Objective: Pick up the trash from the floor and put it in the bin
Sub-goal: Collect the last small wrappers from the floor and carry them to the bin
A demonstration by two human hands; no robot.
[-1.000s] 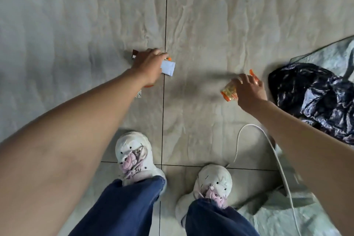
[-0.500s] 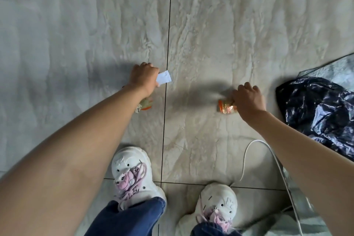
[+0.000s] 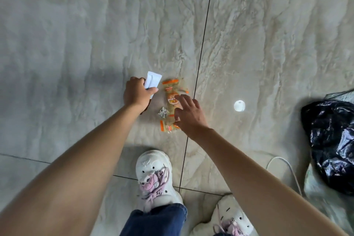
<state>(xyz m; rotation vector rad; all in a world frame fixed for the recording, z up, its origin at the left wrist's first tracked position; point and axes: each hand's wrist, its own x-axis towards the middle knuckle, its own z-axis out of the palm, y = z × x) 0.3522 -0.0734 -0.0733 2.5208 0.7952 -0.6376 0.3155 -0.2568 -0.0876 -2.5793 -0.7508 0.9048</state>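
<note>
While the orange-and-clear snack wrappers (image 3: pixel 173 90) lie blurred on the pale marbled floor tile (image 3: pixel 95 34), just left of a dark grout line (image 3: pixel 204 34), the person bends over them with both arms stretched down. A second, smaller orange wrapper (image 3: pixel 167 126) sits nearer the feet, and a small crumpled silvery scrap (image 3: pixel 162 112) lies between the two hands. The right hand (image 3: pixel 188 115) hangs over the wrappers with its fingers spread apart and slightly curled (whether the fingertips actually touch the plastic, I cannot tell). The left hand (image 3: pixel 137 93) is closed around a white folded paper packet (image 3: pixel 152 82), thumb pressed across its lower end, the packet sticking out past the knuckles; something dark shows under the wrist, too hidden to name. To the right of the grout line a small round white disc (image 3: pixel 239 105) rests alone on the tile. Farther right, at the frame's edge, a crumpled black plastic bin bag (image 3: pixel 333 140) lines the bin, with a white cable (image 3: pixel 287 166) curving beside it. Below stand white chunky shoes (image 3: pixel 153 166) with pink laces and blue jeans (image 3: pixel 155 220).
</note>
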